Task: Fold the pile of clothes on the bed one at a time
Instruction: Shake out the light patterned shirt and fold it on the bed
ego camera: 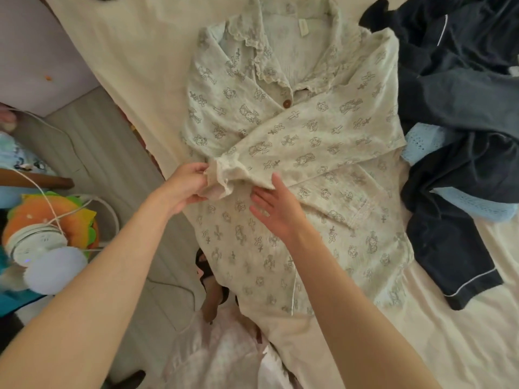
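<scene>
A cream shirt (280,153) with little drawings on it lies flat on the bed (118,80), front side up, with its collar far from the person. One long sleeve (314,141) is folded across the middle of the shirt. The left hand (186,186) pinches the frilly cuff (222,176) at the end of that sleeve, with the fingers curled round the cloth. The right hand (273,207) lies flat on the shirt just beside the cuff, with its fingers straight and a little spread, pressing the cloth down.

I think the step now is tucking this sleeve in so the shirt makes a neat long shape. Only this one shirt is being folded, and it is not done yet.

Next, the cuff likely needs to be laid flat and smoothed, and then the bottom of the shirt can be folded up toward the collar. The cloth looks soft and floppy, so it may slip if it is not held down.

A pile of dark clothes (455,136) and something light blue (421,138) wait on the right side of the bed, touching the shirt's edge
</scene>
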Tool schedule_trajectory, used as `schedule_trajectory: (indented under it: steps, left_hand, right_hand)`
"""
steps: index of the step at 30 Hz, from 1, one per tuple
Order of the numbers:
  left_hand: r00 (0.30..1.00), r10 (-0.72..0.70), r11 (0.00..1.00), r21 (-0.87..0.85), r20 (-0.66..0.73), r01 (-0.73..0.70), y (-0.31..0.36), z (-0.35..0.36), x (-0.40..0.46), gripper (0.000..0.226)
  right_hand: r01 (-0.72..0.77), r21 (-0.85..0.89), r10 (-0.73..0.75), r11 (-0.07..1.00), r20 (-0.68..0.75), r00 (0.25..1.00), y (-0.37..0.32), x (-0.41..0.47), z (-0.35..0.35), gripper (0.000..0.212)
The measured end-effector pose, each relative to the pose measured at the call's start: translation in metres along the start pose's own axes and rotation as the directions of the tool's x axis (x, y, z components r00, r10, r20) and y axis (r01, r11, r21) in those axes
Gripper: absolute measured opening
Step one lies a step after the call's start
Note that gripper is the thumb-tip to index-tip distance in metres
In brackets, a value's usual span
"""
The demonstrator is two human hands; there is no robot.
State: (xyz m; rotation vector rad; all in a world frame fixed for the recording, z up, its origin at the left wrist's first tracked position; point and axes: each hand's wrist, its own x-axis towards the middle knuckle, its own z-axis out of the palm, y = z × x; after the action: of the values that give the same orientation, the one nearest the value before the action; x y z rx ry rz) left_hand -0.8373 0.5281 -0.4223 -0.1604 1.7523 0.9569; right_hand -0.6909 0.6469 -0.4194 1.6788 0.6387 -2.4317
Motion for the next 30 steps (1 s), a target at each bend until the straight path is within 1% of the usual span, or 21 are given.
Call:
schedule_trajectory:
  steps: [1,2,3,5,7,9,11,12,14,16,17,18,20,21,23,24,25,26,29,30]
  left_hand:
    - [0.999,-0.016,1.0,0.002,0.028,0.016,-0.004,-0.002,-0.001,0.035]
    - [0.999,-0.015,1.0,0.007,0.051,0.015,-0.007,-0.004,-0.002,0.04]
    - [0.998,-0.003,1.0,0.025,0.065,0.001,-0.01,-0.006,-0.004,0.041]
    - [0.996,0.028,0.997,0.069,0.088,-0.034,-0.015,-0.008,-0.007,0.035]
    - [0.991,0.027,0.997,0.063,0.131,-0.036,-0.019,-0.008,-0.011,0.029]
    - [0.984,-0.003,1.0,0.006,0.18,0.002,-0.025,-0.011,-0.015,0.027]
    - [0.973,-0.026,0.996,-0.082,0.231,0.046,-0.032,-0.019,-0.019,0.032]
    - [0.965,-0.029,0.989,-0.132,0.259,0.065,-0.035,-0.022,-0.021,0.036]
    - [0.953,-0.029,0.965,-0.241,0.303,0.106,-0.042,-0.025,-0.024,0.045]
    - [0.956,-0.024,0.947,-0.299,0.291,0.115,-0.05,-0.02,-0.026,0.044]
    - [0.967,-0.018,0.947,-0.306,0.253,0.098,-0.054,-0.016,-0.026,0.039]
    - [0.98,-0.008,0.949,-0.309,0.199,0.07,-0.058,-0.013,-0.027,0.033]
    - [0.994,0.025,0.939,-0.343,0.106,0.013,-0.067,-0.009,-0.027,0.023]
    - [0.995,0.042,0.926,-0.377,0.089,-0.006,-0.072,-0.009,-0.028,0.02]
    - [0.991,0.068,0.901,-0.433,0.115,-0.012,-0.08,-0.009,-0.032,0.018]
    - [0.987,0.07,0.896,-0.445,0.142,0.001,-0.083,-0.009,-0.033,0.019]
    - [0.984,0.064,0.894,-0.447,0.166,0.017,-0.085,-0.009,-0.034,0.021]
    - [0.982,0.055,0.895,-0.444,0.181,0.031,-0.087,-0.009,-0.034,0.022]
    - [0.985,0.045,0.898,-0.44,0.166,0.033,-0.087,-0.011,-0.032,0.023]
    - [0.986,0.047,0.909,-0.416,0.161,0.024,-0.087,-0.012,-0.031,0.023]
  right_hand:
    - [-0.024,0.109,0.023,0.994,0.006,1.0,-0.002,0.003,0.005,0.047]
    - [-0.041,0.166,0.043,0.985,-0.006,0.999,-0.003,0.005,0.01,0.046]
    - [-0.056,0.163,0.061,0.985,-0.026,0.998,-0.003,0.005,0.015,0.043]
    - [-0.075,0.057,0.08,0.996,-0.092,0.993,0.001,0.003,0.023,0.032]
    - [-0.048,-0.034,0.042,0.998,-0.163,0.986,0.01,-0.001,0.024,0.021]
    - [0.031,-0.053,-0.042,0.998,-0.208,0.977,0.022,-0.009,0.02,0.015]
    - [0.114,-0.057,-0.124,0.992,-0.226,0.966,0.036,-0.019,0.013,0.01]
    - [0.137,-0.069,-0.149,0.988,-0.22,0.964,0.043,-0.023,0.009,0.008]
    - [0.141,-0.071,-0.152,0.987,-0.19,0.97,0.057,-0.029,0.004,0.007]
    - [0.099,-0.057,-0.107,0.993,-0.16,0.981,0.068,-0.03,0.002,0.007]
    - [0.076,-0.042,-0.082,0.996,-0.147,0.986,0.072,-0.03,0.003,0.008]
    - [0.065,-0.025,-0.068,0.998,-0.14,0.988,0.075,-0.029,0.005,0.014]
    - [0.08,0.028,-0.075,0.996,-0.143,0.987,0.079,-0.025,0.007,0.022]
    - [0.098,0.057,-0.089,0.994,-0.143,0.986,0.081,-0.023,0.007,0.022]
    - [0.105,0.112,-0.089,0.988,-0.136,0.987,0.084,-0.022,0.008,0.021]
    - [0.087,0.115,-0.072,0.99,-0.126,0.989,0.084,-0.022,0.008,0.025]
    - [0.063,0.095,-0.052,0.994,-0.117,0.992,0.085,-0.021,0.008,0.028]
    - [0.043,0.059,-0.036,0.997,-0.122,0.992,0.085,-0.019,0.01,0.026]
    - [0.042,-0.072,-0.056,0.997,-0.205,0.977,0.082,-0.015,0.015,0.006]
    - [0.06,-0.11,-0.084,0.992,-0.234,0.969,0.081,-0.014,0.016,0.005]
